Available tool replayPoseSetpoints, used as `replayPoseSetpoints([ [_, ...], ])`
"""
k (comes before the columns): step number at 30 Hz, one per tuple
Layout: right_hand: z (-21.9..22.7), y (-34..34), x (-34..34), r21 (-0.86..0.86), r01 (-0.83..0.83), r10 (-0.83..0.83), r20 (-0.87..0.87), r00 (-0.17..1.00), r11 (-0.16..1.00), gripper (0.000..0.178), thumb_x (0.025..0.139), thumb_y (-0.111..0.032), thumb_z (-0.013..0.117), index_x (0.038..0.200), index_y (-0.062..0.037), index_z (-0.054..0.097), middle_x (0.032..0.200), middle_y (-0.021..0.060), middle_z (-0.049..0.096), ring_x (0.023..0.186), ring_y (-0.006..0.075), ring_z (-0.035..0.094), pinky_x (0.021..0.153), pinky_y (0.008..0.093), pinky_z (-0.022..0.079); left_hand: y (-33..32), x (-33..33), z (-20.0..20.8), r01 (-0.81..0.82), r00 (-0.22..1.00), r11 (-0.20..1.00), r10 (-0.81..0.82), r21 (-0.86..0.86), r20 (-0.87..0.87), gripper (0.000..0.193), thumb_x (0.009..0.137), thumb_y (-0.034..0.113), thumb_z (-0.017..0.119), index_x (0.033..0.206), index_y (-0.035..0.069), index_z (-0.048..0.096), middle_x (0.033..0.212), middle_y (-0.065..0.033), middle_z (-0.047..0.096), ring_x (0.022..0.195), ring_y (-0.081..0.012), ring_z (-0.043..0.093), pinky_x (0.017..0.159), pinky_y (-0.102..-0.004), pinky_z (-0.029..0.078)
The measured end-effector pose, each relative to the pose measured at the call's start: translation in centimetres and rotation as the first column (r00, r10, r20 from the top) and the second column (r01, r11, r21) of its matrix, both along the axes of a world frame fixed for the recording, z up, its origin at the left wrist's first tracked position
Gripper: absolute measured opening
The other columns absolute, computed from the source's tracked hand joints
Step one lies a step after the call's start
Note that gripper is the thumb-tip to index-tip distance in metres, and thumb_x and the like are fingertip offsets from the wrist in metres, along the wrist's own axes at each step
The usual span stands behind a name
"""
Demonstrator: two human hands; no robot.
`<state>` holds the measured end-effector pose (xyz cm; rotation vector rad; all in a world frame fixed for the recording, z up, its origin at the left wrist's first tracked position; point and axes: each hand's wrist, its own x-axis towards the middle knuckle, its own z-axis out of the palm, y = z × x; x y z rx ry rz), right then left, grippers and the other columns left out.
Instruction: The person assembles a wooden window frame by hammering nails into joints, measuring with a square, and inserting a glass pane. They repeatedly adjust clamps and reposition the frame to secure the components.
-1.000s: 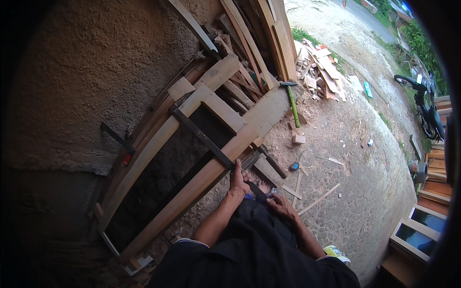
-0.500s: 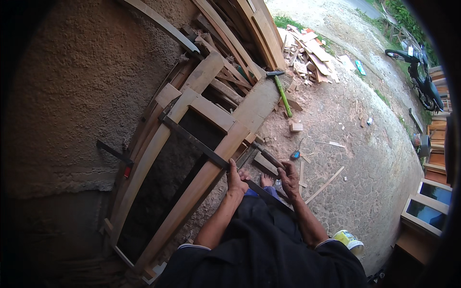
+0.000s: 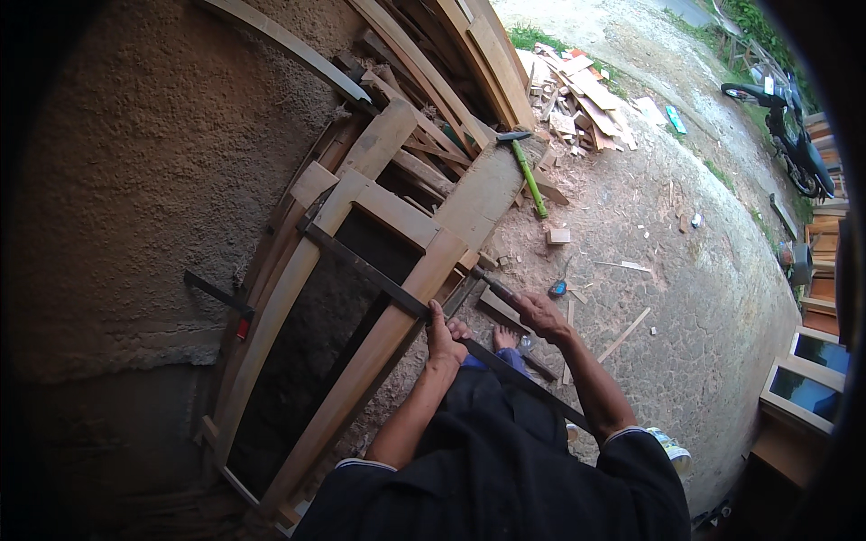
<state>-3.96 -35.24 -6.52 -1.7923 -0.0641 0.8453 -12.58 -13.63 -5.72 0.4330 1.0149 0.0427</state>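
Note:
A wooden frame (image 3: 347,383) with long pale rails lies slanting across the left. A long dark bar clamp (image 3: 361,263) spans it, its far jaw at the outer rail. The bar runs on past the near rail toward my right forearm. My left hand (image 3: 444,335) grips the bar beside the near rail, thumb up along it and fingers curled round. My right hand (image 3: 544,317) is closed round the clamp's dark handle (image 3: 499,288), whose screw end points at the near rail. Part of the handle is hidden in my palm.
A green-handled hammer (image 3: 532,185) rests on the wooden bench top (image 3: 483,194). Wood scraps (image 3: 582,99) are piled beyond, and a red-handled tool (image 3: 242,326) sits by the rough wall (image 3: 171,180). A blue tape measure (image 3: 557,288) lies on the ground; a motorcycle (image 3: 789,135) stands far right.
My right hand has turned over on the clamp handle, its back now up, and its forearm has swung outward. My left hand stays on the bar.

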Motion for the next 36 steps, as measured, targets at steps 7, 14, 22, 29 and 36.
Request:
replayPoseSetpoints([
  [7,-0.2,1.5,-0.9,-0.273,-0.01,0.203,0.688,0.697,0.962,0.05,0.097,-0.048,0.063,0.132,-0.0134,0.055,0.093,0.0211,0.072,0.087,0.042,0.071,0.07,0.0502,0.054,0.2,-0.2,-1.3,-0.017,1.0,0.999,0.018,0.048,-0.009,0.061,0.084,0.072,0.068,0.073,0.018,0.041,0.059,0.0052,0.031,0.046,-0.0091,0.032,0.048,-0.0291,0.033],
  [14,0.6,2.3,0.2,-0.343,-0.122,0.286,0.482,0.828,0.931,0.047,0.092,-0.043,0.07,0.126,-0.0161,0.051,0.088,0.0227,0.07,0.083,0.0462,0.069,0.065,0.0549,0.052,1.2,-0.7,-0.2,0.123,0.991,0.992,-0.123,-0.005,-0.048,0.061,0.088,0.07,0.066,0.082,0.011,0.057,0.063,-0.0001,0.055,0.053,-0.0144,0.056,0.053,-0.0304,0.048],
  [22,1.4,2.3,0.3,-0.3,-0.134,0.266,0.459,0.848,0.944,0.049,0.092,-0.045,0.071,0.127,-0.0167,0.052,0.086,0.0243,0.07,0.081,0.0474,0.069,0.068,0.0555,0.053,5.1,4.5,8.2,0.345,0.326,-0.767,-0.443,0.542,-0.835,0.052,0.098,0.054,0.06,0.084,0.006,0.073,0.085,-0.0129,0.072,0.081,-0.0362,0.071,0.076,-0.0477,0.056],
  [29,1.4,2.5,0.5,-0.404,-0.139,0.321,0.427,0.846,0.904,0.055,0.09,-0.05,0.07,0.128,-0.015,0.053,0.085,0.0284,0.07,0.08,0.0507,0.068,0.067,0.0572,0.054,3.6,16.7,3.2,-0.448,0.159,-0.812,-0.484,0.374,-0.86,0.058,0.099,0.059,0.049,0.079,0.013,0.078,0.083,-0.0113,0.072,0.087,-0.0329,0.07,0.084,-0.0431,0.054],
  [36,-1.8,0.8,2.6,0.218,-0.28,0.308,-0.107,0.945,0.935,0.062,0.08,-0.034,0.083,0.131,-0.0077,0.059,0.081,0.0067,0.066,0.067,0.0257,0.063,0.064,0.0402,0.052,3.5,16.9,1.3,-0.337,0.07,-0.859,-0.432,0.386,-0.899,0.054,0.102,0.049,0.047,0.074,0.013,0.077,0.083,-0.0143,0.074,0.087,-0.0321,0.072,0.084,-0.0435,0.053],
])
